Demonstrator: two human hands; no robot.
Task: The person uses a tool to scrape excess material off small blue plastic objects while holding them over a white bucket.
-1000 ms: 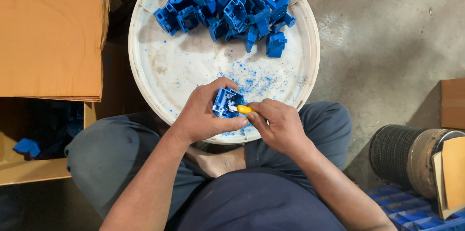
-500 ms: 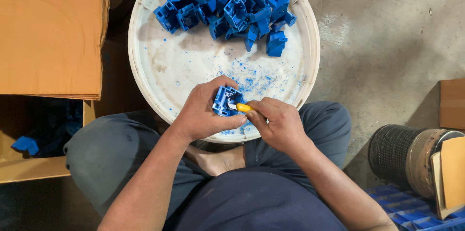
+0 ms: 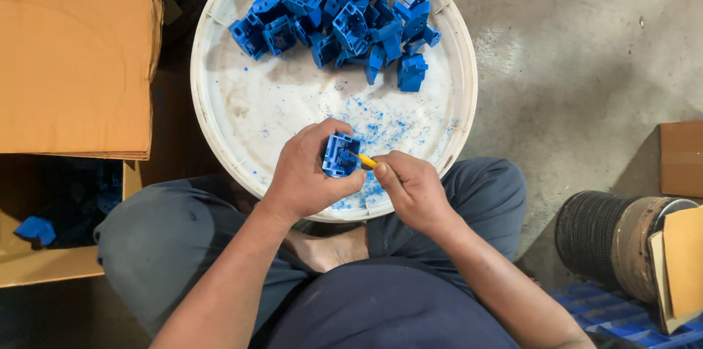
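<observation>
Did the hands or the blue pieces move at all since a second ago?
Hardly. The left hand still grips one blue part over the white tray, and the right hand still holds the yellow tool against it; the tool tip has shifted only a hair. Nothing was picked up or let go. The pile of blue parts, the blue shavings and the cardboard box stayed put.

Bright, even overhead light, soft shadows, sharp focus, no glare.
</observation>
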